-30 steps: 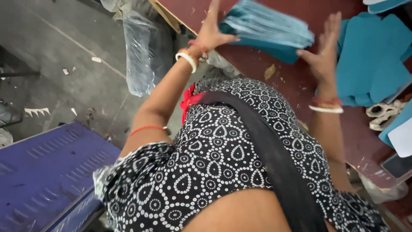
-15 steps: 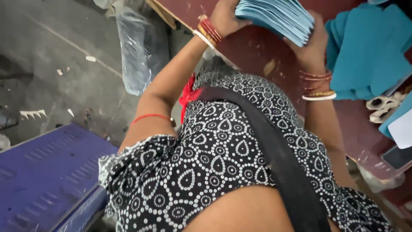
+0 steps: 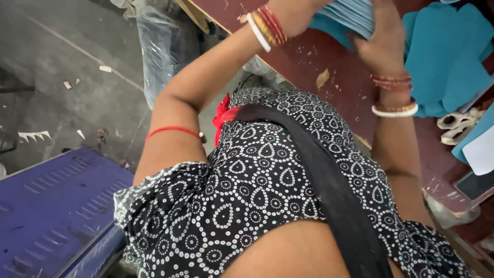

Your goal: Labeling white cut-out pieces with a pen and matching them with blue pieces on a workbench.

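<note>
1. The left hand (image 3: 296, 13) is at the top edge of the view, closed on the near-left side of a stack of light blue fabric pieces (image 3: 350, 15); its fingers run out of frame, so how they bend cannot be told.
2. The right hand (image 3: 381, 41) presses against the right side of the same stack, fingers curled up along it, so the stack sits gripped between both hands above the far part of the table (image 3: 334, 77).
3. Just right of the right hand lies a pile of teal fabric (image 3: 447, 56), touching or nearly touching the wrist with its bangles (which of the two cannot be told).
4. Further right, near the table's edge, lie pale scissors handles (image 3: 458, 126), a white sheet (image 3: 481, 152) and a dark flat phone-like thing (image 3: 473, 185).
5. The tabletop is dark red and scuffed, with a tan scrap (image 3: 323, 78) and small crumbs between the arms.
6. The person's own patterned black-and-white garment and a black strap (image 3: 329, 190) fill the middle and hide the near table edge.
7. Left of the table stands a clear plastic bag (image 3: 159, 56) on a grey concrete floor (image 3: 62, 98) strewn with paper bits.
8. A blue metal panel (image 3: 51, 206) fills the lower left corner; bare floor lies between it and the bag.
</note>
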